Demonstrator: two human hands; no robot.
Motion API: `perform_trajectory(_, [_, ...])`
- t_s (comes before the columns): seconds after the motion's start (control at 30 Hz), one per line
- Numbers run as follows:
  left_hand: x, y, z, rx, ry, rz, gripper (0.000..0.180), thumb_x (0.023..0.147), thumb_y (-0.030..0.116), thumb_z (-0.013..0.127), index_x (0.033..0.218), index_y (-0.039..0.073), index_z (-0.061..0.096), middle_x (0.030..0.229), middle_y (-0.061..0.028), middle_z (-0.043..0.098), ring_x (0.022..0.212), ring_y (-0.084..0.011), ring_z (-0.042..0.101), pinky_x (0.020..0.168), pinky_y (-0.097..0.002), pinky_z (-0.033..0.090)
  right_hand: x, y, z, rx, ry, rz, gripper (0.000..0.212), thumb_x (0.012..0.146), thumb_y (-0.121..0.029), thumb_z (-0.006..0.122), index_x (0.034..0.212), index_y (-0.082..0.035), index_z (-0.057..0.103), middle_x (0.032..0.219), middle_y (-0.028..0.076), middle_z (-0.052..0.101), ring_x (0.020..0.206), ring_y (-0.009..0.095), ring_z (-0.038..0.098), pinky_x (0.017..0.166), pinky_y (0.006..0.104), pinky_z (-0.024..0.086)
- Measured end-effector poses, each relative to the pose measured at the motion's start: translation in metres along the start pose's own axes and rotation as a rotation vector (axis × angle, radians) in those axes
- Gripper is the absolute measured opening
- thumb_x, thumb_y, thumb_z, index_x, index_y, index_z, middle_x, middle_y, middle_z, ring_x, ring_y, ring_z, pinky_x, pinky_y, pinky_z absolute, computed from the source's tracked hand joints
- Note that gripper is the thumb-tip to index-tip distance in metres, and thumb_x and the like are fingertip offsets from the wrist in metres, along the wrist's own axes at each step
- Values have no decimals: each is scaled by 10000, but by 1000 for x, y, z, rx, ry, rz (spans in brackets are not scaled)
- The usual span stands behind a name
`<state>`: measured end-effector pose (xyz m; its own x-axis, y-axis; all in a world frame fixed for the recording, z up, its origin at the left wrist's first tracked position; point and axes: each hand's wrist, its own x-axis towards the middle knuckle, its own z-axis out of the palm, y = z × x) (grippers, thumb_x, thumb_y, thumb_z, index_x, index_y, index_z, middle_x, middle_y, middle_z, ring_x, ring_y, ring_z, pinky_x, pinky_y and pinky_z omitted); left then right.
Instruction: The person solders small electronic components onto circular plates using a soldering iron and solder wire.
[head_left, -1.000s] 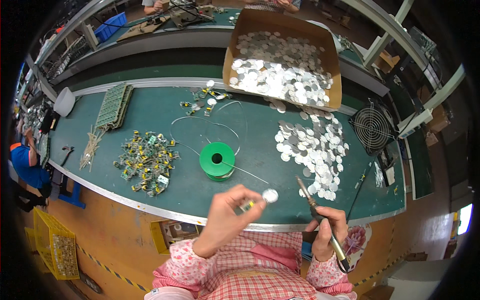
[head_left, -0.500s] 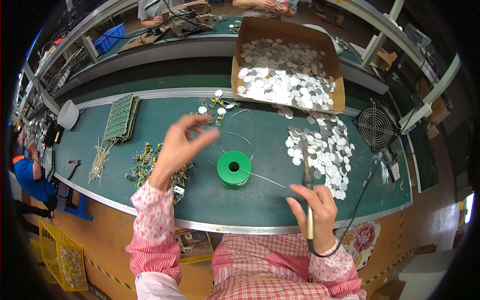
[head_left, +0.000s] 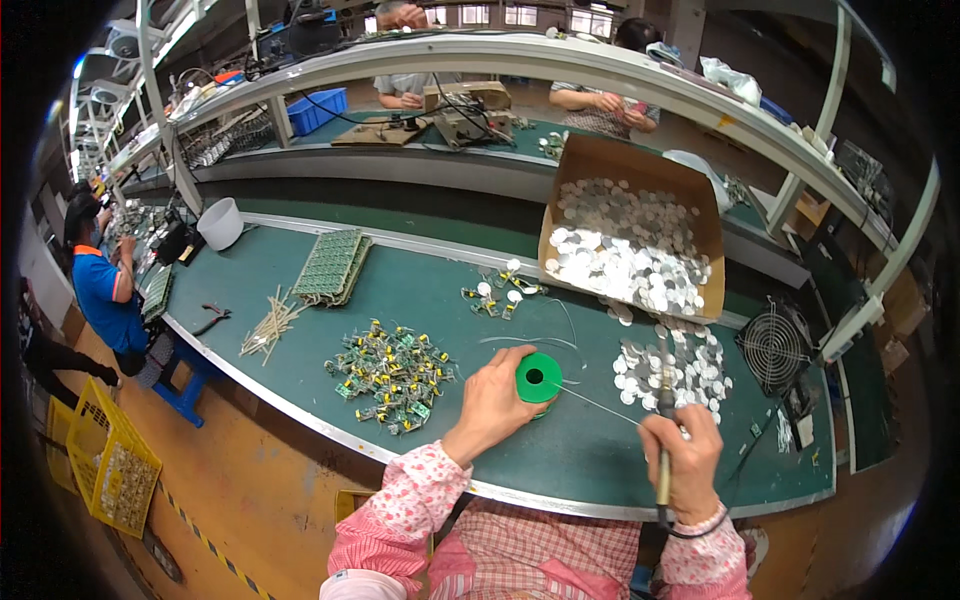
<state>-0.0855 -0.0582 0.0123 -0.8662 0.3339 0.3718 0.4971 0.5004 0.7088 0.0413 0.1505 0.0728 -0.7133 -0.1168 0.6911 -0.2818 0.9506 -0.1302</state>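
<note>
My left hand (head_left: 490, 404) has its fingers wrapped round a green spool (head_left: 546, 363) of thin solder wire standing on the bench. The wire (head_left: 598, 405) runs from the spool to my right hand (head_left: 690, 462), which grips a soldering iron (head_left: 664, 482) and pinches the wire near its end. The iron's tip points away from me, over loose round white discs (head_left: 640, 372). Left of the spool lies a heap of small circuit boards (head_left: 388, 378) with yellow parts. Beyond it are several boards with white discs (head_left: 513, 297) attached.
A cardboard box (head_left: 711, 300) of discs stands at the back right, beside a black fan (head_left: 773, 350). Further left lie stacked green panels (head_left: 332, 268), thin sticks (head_left: 268, 328), pliers (head_left: 212, 318) and a white tub (head_left: 220, 226). Co-workers sit across and at left.
My left hand has come down from the air and taken hold of the spool. My right hand now pinches the wire, still holding the iron. The view has shifted.
</note>
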Motion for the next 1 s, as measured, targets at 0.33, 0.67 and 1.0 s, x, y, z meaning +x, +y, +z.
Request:
perform_trajectory(0.33, [-38, 3, 0, 290, 317, -44, 593, 662, 254, 805, 1173, 70, 566, 1134, -142, 543, 1038, -321, 514, 894, -419, 384, -60, 34, 3, 152, 6, 349, 128, 739, 11, 676, 845, -24, 614, 709, 102, 505, 673, 270, 512, 604, 357, 407])
perform_trajectory(0.67, [-111, -27, -13, 431, 423, -105, 219, 760, 48, 671, 975, 67, 631, 987, -116, 569, 911, -299, 548, 788, -373, 411, -113, 36, 9, 242, 121, 637, 51, 812, -10, 612, 858, -12, 591, 748, 143, 538, 711, 320, 547, 647, 387, 421])
perform_trajectory(1.0, [-98, -14, -10, 512, 377, -205, 434, 746, 210, 742, 1141, 106, 596, 1145, -120, 526, 1063, -298, 502, 915, -413, 356, -108, 39, 15, 279, 158, 574, 72, 842, 8, 594, 912, 0, 605, 782, 138, 571, 702, 276, 570, 646, 343, 448])
